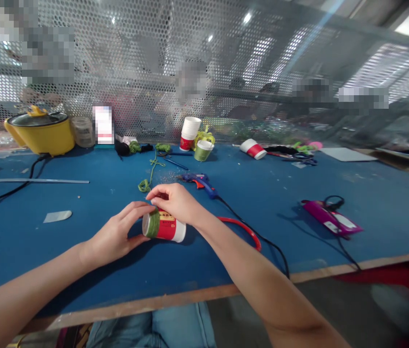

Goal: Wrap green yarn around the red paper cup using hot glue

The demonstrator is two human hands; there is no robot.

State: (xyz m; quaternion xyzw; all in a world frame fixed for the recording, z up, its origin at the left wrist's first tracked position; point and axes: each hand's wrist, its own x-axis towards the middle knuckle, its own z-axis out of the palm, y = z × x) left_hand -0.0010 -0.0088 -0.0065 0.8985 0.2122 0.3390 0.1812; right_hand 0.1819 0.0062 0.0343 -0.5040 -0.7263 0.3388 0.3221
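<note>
A red and white paper cup (171,227) lies on its side just above the blue table, its base end wrapped in a band of green yarn (153,224). My left hand (117,231) grips that wrapped end, thumb below and fingers on top. Over the cup, my right hand (175,203) is closed in a pinch by the wrapped end, on the green yarn; the strand between the fingertips is too fine to see clearly. A small loose tangle of green yarn (144,185) lies just beyond the hands, with a strand running back to a green bundle (163,147).
A blue glue gun (200,183) with a black cord lies beyond my right hand, near a red tube (242,223). Stacked paper cups (191,128), a green-wrapped cup (203,151) and a yellow pot (43,135) stand along the back. A purple packet (329,217) lies right.
</note>
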